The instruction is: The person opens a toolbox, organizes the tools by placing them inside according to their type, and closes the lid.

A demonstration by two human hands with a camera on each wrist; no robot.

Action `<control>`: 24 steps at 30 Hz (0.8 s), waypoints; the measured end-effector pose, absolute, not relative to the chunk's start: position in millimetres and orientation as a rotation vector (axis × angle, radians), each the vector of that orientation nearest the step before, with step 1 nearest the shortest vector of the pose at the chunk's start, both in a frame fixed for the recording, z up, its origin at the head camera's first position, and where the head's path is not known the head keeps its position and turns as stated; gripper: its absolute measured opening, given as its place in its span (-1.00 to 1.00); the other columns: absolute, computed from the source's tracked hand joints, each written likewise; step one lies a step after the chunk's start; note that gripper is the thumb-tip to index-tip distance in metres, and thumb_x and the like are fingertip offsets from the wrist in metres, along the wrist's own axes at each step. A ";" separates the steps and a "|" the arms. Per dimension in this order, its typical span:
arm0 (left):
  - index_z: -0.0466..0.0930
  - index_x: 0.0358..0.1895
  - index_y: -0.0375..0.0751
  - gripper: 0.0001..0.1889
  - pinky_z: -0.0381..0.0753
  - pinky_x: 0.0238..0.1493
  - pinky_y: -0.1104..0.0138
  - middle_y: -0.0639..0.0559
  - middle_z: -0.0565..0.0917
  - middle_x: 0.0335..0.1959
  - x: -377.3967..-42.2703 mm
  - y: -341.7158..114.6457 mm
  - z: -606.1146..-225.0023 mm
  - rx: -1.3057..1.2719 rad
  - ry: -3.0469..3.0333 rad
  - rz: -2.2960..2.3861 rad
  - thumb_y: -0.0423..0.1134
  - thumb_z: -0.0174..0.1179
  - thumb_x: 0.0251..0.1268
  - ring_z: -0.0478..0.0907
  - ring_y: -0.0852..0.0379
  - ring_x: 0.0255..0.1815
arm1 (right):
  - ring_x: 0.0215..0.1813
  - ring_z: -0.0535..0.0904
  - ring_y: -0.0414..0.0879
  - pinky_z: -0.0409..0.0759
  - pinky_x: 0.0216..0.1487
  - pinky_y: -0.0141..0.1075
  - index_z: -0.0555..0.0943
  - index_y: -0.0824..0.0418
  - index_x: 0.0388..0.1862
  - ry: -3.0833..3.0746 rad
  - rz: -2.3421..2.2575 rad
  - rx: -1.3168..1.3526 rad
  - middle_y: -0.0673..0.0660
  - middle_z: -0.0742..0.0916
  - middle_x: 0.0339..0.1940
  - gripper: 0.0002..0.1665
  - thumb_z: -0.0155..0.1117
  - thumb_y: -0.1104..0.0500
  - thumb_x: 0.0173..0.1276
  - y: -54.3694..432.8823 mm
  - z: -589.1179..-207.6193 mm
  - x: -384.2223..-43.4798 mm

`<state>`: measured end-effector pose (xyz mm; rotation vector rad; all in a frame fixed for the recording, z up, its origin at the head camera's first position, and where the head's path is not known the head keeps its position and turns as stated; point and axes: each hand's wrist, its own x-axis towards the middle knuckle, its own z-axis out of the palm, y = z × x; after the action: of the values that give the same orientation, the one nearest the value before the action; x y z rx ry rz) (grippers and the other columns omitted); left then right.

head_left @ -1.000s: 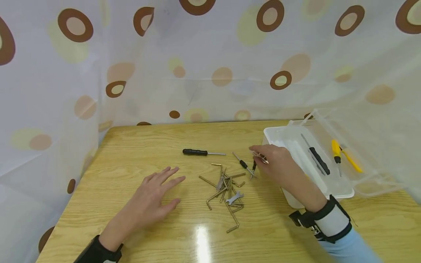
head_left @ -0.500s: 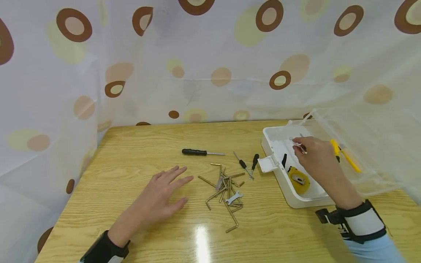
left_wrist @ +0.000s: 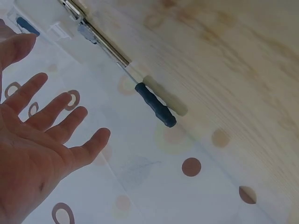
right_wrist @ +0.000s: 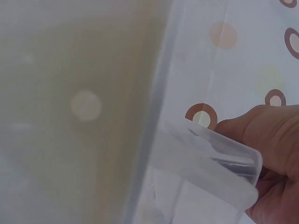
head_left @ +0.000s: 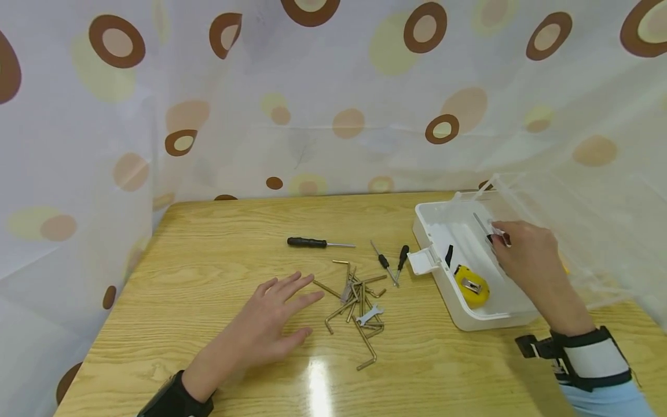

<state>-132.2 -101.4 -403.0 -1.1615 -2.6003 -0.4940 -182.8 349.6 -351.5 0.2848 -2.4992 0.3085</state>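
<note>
We see the right hand (head_left: 534,260) pinching a small shiny thing (head_left: 500,233), too small to make out, over a smooth white plastic box (head_left: 466,318) at the right. Left of centre, the left hand (head_left: 268,324) spreads its fingers near bent brass-coloured rods (head_left: 363,301). Since a second ago, we find the right hand further right. Wood-grain table (head_left: 172,278) stretches from the left hand to the left edge.

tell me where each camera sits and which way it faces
Head: worn on the head, facing forward and down at table and spotted sheet; left hand and right hand show.
Left wrist: on that wrist, facing a black-handled screwdriver and the sheet; left hand shows.
Right wrist: on that wrist, facing translucent plastic and the sheet; part of right hand shows.
Head and left wrist both show the left hand.
</note>
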 end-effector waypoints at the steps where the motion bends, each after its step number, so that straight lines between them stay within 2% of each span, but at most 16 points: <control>1: 0.52 0.40 0.05 -0.38 0.52 0.27 -0.25 -0.11 0.46 0.49 -131.7 -101.1 -403.0 -1.161 -2.601 -0.493 -0.05 0.40 0.26 0.44 -0.21 0.48 | -0.46 0.67 0.31 0.57 -0.44 0.19 0.70 0.59 -0.14 -2.507 0.308 0.286 0.54 0.74 -0.36 -0.72 0.40 0.50 0.14 351.0 -352.8 -182.6; 10: 0.52 0.40 0.04 -0.38 0.53 0.27 -0.24 -0.10 0.45 0.51 -129.9 -100.5 -405.8 -1.153 -2.608 -0.471 -0.04 0.41 0.25 0.43 -0.20 0.49 | -0.47 0.66 0.30 0.53 -0.53 0.10 0.73 0.55 -0.23 -2.526 0.329 0.270 0.49 0.75 -0.42 -0.82 0.38 0.46 0.17 355.0 -358.6 -182.0; 15: 0.53 0.40 0.02 -0.38 0.52 0.27 -0.24 -0.10 0.45 0.51 -129.7 -100.0 -406.4 -1.152 -2.613 -0.469 -0.03 0.41 0.26 0.43 -0.21 0.49 | -0.37 0.66 0.36 0.58 -0.39 0.20 0.73 0.51 -0.18 -2.499 0.334 0.270 0.51 0.75 -0.30 -0.79 0.37 0.40 0.22 343.0 -357.3 -176.0; 20: 0.53 0.40 0.01 -0.38 0.51 0.28 -0.24 -0.10 0.45 0.50 -129.9 -100.5 -406.2 -1.147 -2.611 -0.469 -0.03 0.42 0.25 0.43 -0.21 0.49 | -0.31 0.71 0.31 0.64 -0.40 0.13 0.75 0.41 -0.17 -2.422 0.343 0.460 0.41 0.79 -0.24 -0.77 0.45 0.39 0.16 310.0 -353.5 -165.8; 24: 0.52 0.41 0.03 -0.37 0.51 0.28 -0.22 -0.09 0.45 0.51 -129.7 -100.8 -406.1 -1.142 -2.607 -0.455 -0.04 0.42 0.25 0.44 -0.19 0.49 | -0.25 0.74 0.17 0.69 -0.36 0.00 0.77 0.33 -0.17 -2.404 0.346 0.671 0.26 0.81 -0.26 -0.76 0.50 0.37 0.13 271.9 -353.2 -158.3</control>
<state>-129.7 -100.8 -406.1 -1.1420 -2.6074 -0.4548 -158.3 271.9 -353.2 0.6710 -2.4038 0.3457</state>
